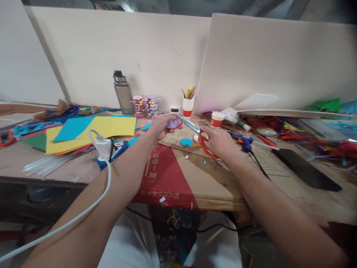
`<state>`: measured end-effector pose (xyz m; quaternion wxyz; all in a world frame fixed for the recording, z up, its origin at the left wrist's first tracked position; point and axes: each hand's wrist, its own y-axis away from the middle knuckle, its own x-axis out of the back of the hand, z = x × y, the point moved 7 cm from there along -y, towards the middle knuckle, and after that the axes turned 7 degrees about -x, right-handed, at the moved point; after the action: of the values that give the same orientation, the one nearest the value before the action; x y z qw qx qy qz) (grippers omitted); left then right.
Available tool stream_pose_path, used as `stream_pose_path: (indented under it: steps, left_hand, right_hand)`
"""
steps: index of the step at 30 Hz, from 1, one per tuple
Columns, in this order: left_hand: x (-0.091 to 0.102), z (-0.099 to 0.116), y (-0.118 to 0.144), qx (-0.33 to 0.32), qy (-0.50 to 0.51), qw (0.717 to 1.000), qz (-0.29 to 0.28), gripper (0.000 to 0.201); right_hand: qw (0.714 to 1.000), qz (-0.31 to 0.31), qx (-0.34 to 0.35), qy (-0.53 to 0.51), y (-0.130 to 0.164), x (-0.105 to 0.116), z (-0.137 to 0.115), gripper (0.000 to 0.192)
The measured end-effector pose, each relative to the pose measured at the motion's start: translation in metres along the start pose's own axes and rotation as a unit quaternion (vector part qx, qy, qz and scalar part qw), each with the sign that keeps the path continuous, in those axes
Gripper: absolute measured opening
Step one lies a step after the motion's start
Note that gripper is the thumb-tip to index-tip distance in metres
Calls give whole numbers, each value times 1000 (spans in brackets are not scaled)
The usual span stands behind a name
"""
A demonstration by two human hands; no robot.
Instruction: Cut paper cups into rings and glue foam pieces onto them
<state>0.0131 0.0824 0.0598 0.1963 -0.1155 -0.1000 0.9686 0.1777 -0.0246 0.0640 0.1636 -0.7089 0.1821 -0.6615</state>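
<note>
Here the left hand pinched a small purple paper piece above the cardboard sheet on the worktop. The right hand gripped the red-handled scissors, blades parted, tips at the piece's edge. Cutting looked underway: one blue disc lay cut just beside the scissors, finished stacks stood behind, and uncut coloured sheets remained at left.

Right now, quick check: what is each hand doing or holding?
Left hand: closed on a purple paper piece.
Right hand: closed on the handles of red scissors, blades open toward the purple piece.
</note>
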Motion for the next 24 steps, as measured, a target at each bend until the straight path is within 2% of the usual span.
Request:
stream_pose_path:
  steps: [6, 14, 20, 24]
  left_hand:
    - [1, -2, -2, -4, -4, 1000, -11, 17]
    - [2, -3, -2, 2, -14, 1000, -5, 16]
    - [5, -4, -4, -2, 2, 1000, -12, 17]
    - [7, -1, -4, -33, 40, 998, -23, 24]
  right_hand:
    - [1000, -13, 15, 21, 1, 1, -5, 34]
    - [999, -28, 14, 12, 1, -1, -5, 38]
    - [998, -27, -8, -55, -1, -9, 2, 34]
    - [992, -17, -18, -127, -4, -15, 10, 33]
